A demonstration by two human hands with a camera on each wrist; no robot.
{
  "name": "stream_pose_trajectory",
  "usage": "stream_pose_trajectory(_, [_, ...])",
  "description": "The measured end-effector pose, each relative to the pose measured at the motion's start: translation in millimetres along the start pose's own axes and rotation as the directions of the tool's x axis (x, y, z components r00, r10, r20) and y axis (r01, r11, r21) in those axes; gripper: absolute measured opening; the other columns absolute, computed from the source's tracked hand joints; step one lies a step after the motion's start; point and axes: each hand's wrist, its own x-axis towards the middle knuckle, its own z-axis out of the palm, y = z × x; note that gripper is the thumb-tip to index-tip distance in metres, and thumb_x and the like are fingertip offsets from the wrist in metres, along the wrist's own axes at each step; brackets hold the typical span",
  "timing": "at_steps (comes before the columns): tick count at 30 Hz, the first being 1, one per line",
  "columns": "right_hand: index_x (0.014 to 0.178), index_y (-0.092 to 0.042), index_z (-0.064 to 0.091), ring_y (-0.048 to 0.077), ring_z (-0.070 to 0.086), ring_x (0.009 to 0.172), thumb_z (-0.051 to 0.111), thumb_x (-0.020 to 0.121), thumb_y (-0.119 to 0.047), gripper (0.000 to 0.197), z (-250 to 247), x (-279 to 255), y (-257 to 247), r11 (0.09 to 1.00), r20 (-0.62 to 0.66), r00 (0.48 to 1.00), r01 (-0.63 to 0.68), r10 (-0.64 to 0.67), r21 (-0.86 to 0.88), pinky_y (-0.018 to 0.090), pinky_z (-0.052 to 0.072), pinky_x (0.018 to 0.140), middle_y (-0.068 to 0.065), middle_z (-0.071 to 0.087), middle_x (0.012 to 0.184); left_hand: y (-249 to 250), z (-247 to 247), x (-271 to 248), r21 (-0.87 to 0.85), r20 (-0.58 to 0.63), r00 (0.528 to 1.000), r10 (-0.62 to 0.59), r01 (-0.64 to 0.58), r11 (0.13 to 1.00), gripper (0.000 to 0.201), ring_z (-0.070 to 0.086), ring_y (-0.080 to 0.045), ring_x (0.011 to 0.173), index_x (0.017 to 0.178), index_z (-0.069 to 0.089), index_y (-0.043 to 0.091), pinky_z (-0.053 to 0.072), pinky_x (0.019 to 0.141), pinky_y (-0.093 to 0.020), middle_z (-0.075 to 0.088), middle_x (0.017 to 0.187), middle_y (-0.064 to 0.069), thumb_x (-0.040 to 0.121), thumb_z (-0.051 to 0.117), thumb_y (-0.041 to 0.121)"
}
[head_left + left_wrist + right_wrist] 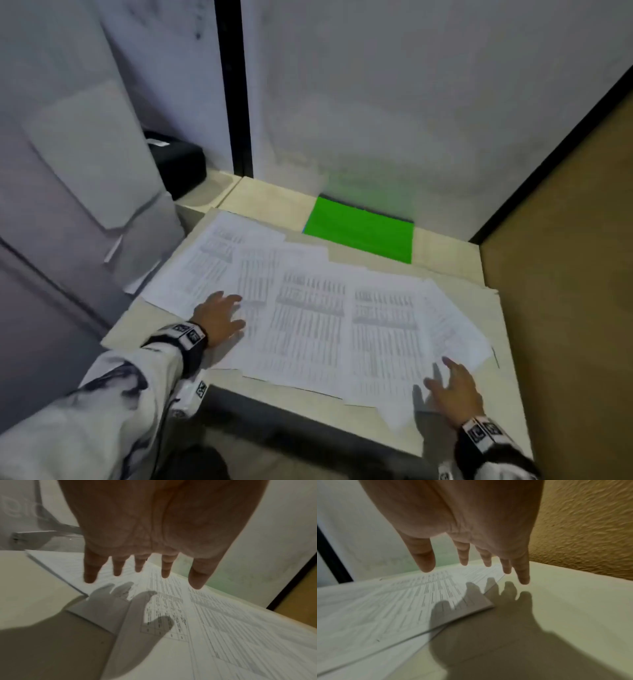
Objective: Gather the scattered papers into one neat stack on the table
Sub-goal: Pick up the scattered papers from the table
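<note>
**Paper pile about to go sliding**

Head view: white printed paper sheets [308, 318] are lying fanned across the pale beige worktop [298, 404], green folder [359, 233] sitting behind them. Left hand [215, 318] and right hand [452, 387] are flanking the spread.

Left wrist: grip apart, fingers [89, 574] splayed, hovering over the sheets.

Right wrist: same, fingers [424, 559] spread above a corner.

Risk, I reckon: pushing inward too fast is going to buckle the sheets or send some off the front edge.
</note>
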Motion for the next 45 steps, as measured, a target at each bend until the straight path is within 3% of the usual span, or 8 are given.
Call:
stream_pose_trajectory(4, [0.156,-0.022,0.029,0.035,0.023,0.148,0.038,0.095,-0.060,0.072,25,21,-22,0.960,0.120,0.993,0.013,0.022,-0.280,0.050,0.021,0.118,0.012,0.025,0.163,11,25,21,0.146,0.103,0.987,-0.121,0.105,0.984,0.098,-0.006,-0.053,0.152,0.156,-0.004,0.047,0.005,0.120,-0.069,-0.012,0.169,-0.016,0.073,0.026,0.089])
stream_pose_trajectory(15, [0.154,-0.040,0.014,0.038,-0.005,0.154,0.033,0.081,-0.074,0.083,105,-15,-30,0.953,-0.041,0.997,0.058,-0.073,-0.297,0.075,0.003,0.113,-0.002,-0.001,0.169,69,89,-37,0.327,-0.024,0.998,0.060,-0.049,0.944,0.096,0.016,-0.051,0.149,0.160,0.014,0.024,0.019,0.119,-0.059,0.006,0.167,-0.019,0.085,0.041,0.078])
stream_pose_trajectory(19, [0.158,-0.038,0.013,0.033,-0.005,0.156,0.039,0.088,-0.066,0.080,102,-39,-18,0.946,-0.001,0.989,0.144,-0.151,-0.292,0.071,0.001,0.115,-0.006,-0.003,0.171,37,85,-47,0.234,-0.124,0.981,0.147,-0.115,0.965,0.097,0.033,-0.044,0.141,0.152,0.027,0.028,0.041,0.111,-0.050,0.004,0.164,-0.017,0.071,0.066,0.065])
stream_pose_trajectory(23, [0.159,-0.038,0.008,0.032,-0.007,0.156,0.040,0.090,-0.066,0.081,109,-58,-9,0.933,0.001,0.980,0.191,-0.200,-0.304,0.072,-0.001,0.116,-0.008,-0.005,0.171,13,79,-59,-0.090,-0.204,0.968,0.149,-0.170,0.981,0.102,0.034,-0.037,0.145,0.153,0.029,0.026,0.037,0.115,-0.042,0.009,0.163,-0.016,0.069,0.083,0.045])
stream_pose_trajectory(30, [0.159,-0.040,0.002,0.042,-0.015,0.153,0.037,0.090,-0.066,0.081,117,-72,-15,0.920,0.045,0.976,0.214,-0.211,-0.328,0.077,-0.005,0.112,-0.012,-0.011,0.169,9,79,-55,-0.620,-0.336,0.940,-0.061,-0.172,0.765,0.100,0.056,-0.038,0.128,0.153,0.028,0.022,0.047,0.105,-0.045,0.049,0.149,-0.020,0.072,0.086,0.021])
stream_pose_trajectory(35, [0.158,-0.044,0.000,0.042,-0.022,0.151,0.038,0.090,-0.066,0.080,119,-66,-27,0.910,0.100,0.960,0.280,-0.262,-0.305,0.083,-0.013,0.103,-0.020,-0.013,0.168,13,82,-41,-0.688,-0.343,0.938,-0.056,-0.209,0.695,0.103,0.063,-0.033,0.108,0.154,0.025,0.025,0.053,0.095,-0.043,0.062,0.128,-0.007,0.071,0.080,0.001])
stream_pose_trajectory(39, [0.158,-0.044,0.001,0.029,-0.019,0.155,0.035,0.090,-0.069,0.080,132,-63,-38,0.866,0.115,0.925,0.379,-0.362,-0.325,0.079,-0.017,0.104,-0.019,-0.012,0.168,16,68,-29,-0.824,-0.298,0.948,-0.113,-0.195,0.533,0.107,0.057,-0.039,0.125,0.158,0.020,0.014,0.048,0.105,-0.050,0.052,0.146,-0.020,0.074,0.084,-0.002])
stream_pose_trajectory(45, [0.158,-0.043,-0.001,0.025,-0.017,0.155,0.029,0.086,-0.075,0.084,143,-68,-38,0.824,0.062,0.908,0.402,-0.414,-0.399,0.077,-0.022,0.102,-0.020,-0.010,0.167,27,80,-27,-0.767,-0.268,0.958,0.106,-0.279,0.579,0.100,0.059,-0.027,0.113,0.155,0.025,0.019,0.049,0.104,-0.051,0.051,0.129,0.002,0.076,0.082,-0.006])
